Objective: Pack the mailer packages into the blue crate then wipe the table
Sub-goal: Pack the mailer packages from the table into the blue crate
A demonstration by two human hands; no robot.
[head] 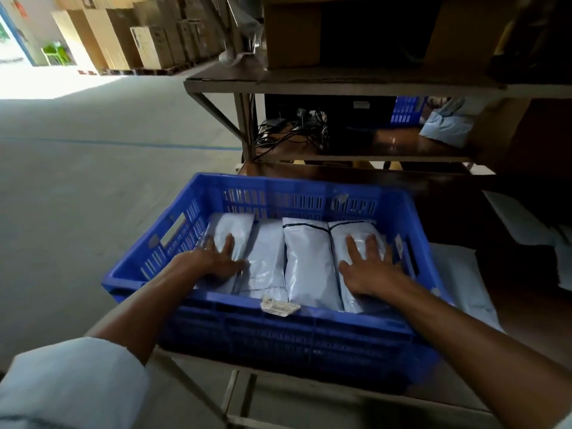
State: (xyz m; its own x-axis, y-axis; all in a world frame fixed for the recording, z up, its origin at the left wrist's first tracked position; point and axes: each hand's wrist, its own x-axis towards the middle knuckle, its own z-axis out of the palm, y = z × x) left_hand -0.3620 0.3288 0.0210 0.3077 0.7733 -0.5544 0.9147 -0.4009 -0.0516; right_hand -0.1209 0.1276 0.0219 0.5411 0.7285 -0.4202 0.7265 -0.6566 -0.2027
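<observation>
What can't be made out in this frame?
All in the head view:
- Anything beneath the top mailers in the blue crate: covered by them, the left hand and the right hand.
- Text on the label on the crate's near rim: too blurred.
- Count of loose mailers on the table at right: shadowed, cut by the frame edge.

white mailer packages (pixel 309 264) side by side, blue crate (pixel 309 193)
</observation>
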